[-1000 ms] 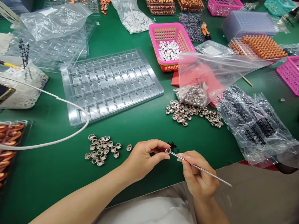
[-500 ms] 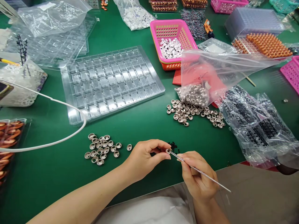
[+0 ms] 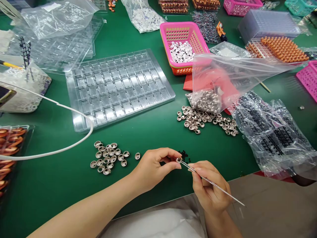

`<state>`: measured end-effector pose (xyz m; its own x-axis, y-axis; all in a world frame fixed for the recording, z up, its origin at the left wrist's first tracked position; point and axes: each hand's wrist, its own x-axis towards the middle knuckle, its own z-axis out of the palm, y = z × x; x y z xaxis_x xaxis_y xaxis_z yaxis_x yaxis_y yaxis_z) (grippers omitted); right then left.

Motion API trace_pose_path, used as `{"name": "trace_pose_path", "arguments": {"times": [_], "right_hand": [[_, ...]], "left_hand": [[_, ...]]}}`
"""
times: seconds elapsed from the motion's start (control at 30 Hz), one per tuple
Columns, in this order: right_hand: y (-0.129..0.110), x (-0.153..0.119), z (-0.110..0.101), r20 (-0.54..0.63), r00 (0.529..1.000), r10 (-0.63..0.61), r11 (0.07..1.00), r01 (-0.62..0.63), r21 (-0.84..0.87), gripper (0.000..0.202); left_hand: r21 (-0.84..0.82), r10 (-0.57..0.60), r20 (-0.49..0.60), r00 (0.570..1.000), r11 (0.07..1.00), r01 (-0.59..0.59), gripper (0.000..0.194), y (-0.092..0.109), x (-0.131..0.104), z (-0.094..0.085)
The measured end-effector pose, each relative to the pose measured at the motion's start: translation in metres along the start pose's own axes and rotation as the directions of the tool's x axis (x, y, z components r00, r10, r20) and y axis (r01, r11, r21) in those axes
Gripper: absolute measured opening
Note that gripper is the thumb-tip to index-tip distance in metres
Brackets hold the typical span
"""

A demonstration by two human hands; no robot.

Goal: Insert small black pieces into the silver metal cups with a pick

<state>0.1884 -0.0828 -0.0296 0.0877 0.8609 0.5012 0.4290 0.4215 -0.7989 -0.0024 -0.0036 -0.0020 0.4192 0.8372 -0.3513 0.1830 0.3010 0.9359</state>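
My left hand pinches a small silvery metal cup-shaped part between thumb and fingertips. In my right hand are thin metal tweezers, their tips at the opening of that part and slightly apart. Whether the tips hold anything is too small to tell. Just behind the fingertips lie tiny black pieces on the green table. Left of my left hand sits a group of similar metal parts, with a single metal part beside it.
A clear compartment tray lies beyond my hands. Farther right are a loose pile of metal parts, a zip bag of them, a pink basket and a bag of black pieces. A white cable loops in from the left.
The tweezer tips have spread slightly apart at the metal part. Both hands stay in nearly the same place.
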Motion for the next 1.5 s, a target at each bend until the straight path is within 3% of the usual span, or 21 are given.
{"name": "trace_pose_path", "arguments": {"times": [0.7, 1.2, 1.5], "right_hand": [[-0.0007, 0.0017, 0.0016, -0.004, 0.999, 0.043, 0.999, -0.043, -0.005, 0.045], [-0.0008, 0.0032, 0.0006, -0.004, 0.996, -0.090, 0.995, 0.090, -0.048, 0.042], [0.0002, 0.0001, -0.0007, 0.009, 0.996, -0.090, 0.995, 0.090, -0.040, 0.049]], "left_hand": [[0.010, 0.016, 0.007, 1.000, 1.000, -0.016, 0.018, -0.0021, -0.0006, -0.0001], [0.009, 0.001, 0.006, 1.000, 1.000, -0.001, 0.022, -0.0034, -0.0003, 0.0000], [-0.014, -0.020, 0.009, 1.000, 1.000, 0.020, 0.023, -0.0020, -0.0003, 0.0010]]}}
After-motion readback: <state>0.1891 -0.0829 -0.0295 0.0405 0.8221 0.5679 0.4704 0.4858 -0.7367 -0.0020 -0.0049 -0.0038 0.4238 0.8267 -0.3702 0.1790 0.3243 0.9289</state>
